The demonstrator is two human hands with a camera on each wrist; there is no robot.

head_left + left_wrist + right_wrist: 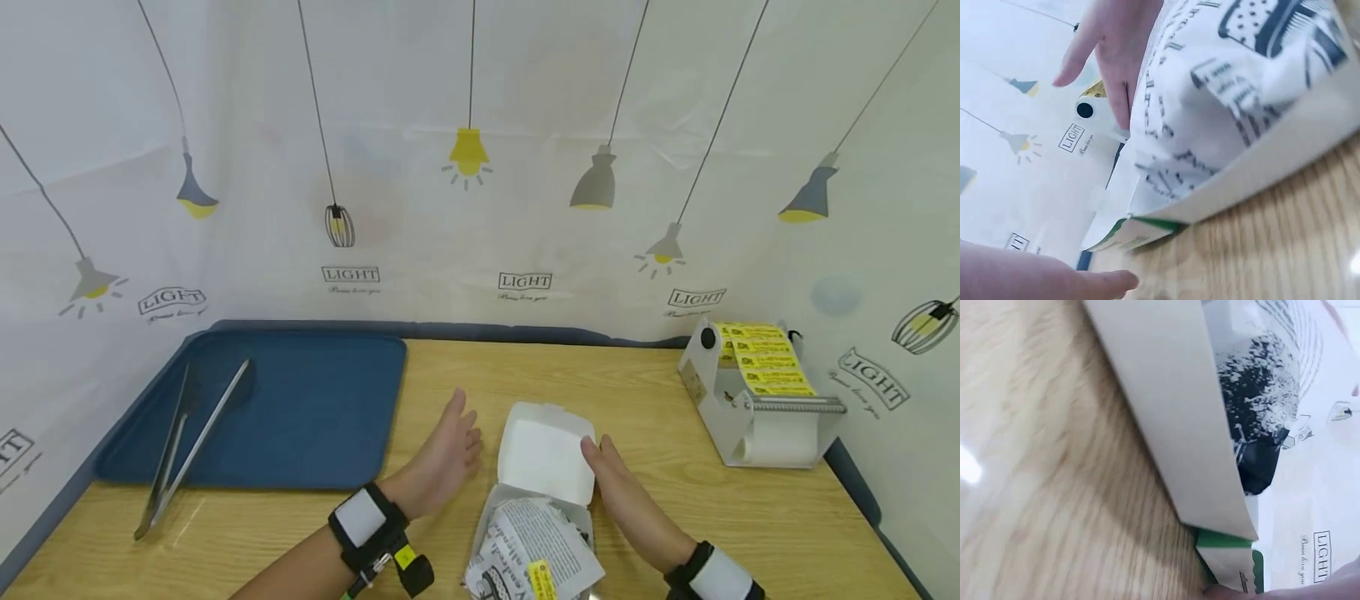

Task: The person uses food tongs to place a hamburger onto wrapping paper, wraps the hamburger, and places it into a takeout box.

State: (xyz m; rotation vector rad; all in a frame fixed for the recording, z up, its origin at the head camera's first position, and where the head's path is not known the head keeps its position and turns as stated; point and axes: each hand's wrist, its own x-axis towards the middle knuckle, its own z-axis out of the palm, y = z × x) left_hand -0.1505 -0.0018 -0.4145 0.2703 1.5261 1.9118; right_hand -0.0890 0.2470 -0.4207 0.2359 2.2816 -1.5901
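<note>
A small white paper box (546, 458) lies with its lid folded back, at the bottom middle of the head view. Inside its base sits a bundle wrapped in printed newspaper-style paper (528, 533), bearing a yellow sticker (542, 579). To the box's left, my left hand (442, 462) is held with extended fingers, apart from the lid. My right hand (633, 504) is at the lid's right edge, fingers straight; whether it touches the lid I cannot tell. In the left wrist view the box wall (1254, 169) shows beside the paper bundle. Neither hand grips anything.
A blue tray (315, 408) occupies the table's left side, with metal tongs (176, 454) lying across it and over its front edge. At the right back stands a white label dispenser (765, 400) loaded with yellow labels (772, 358). A lamp-printed curtain (420, 167) surrounds the wooden table (465, 367).
</note>
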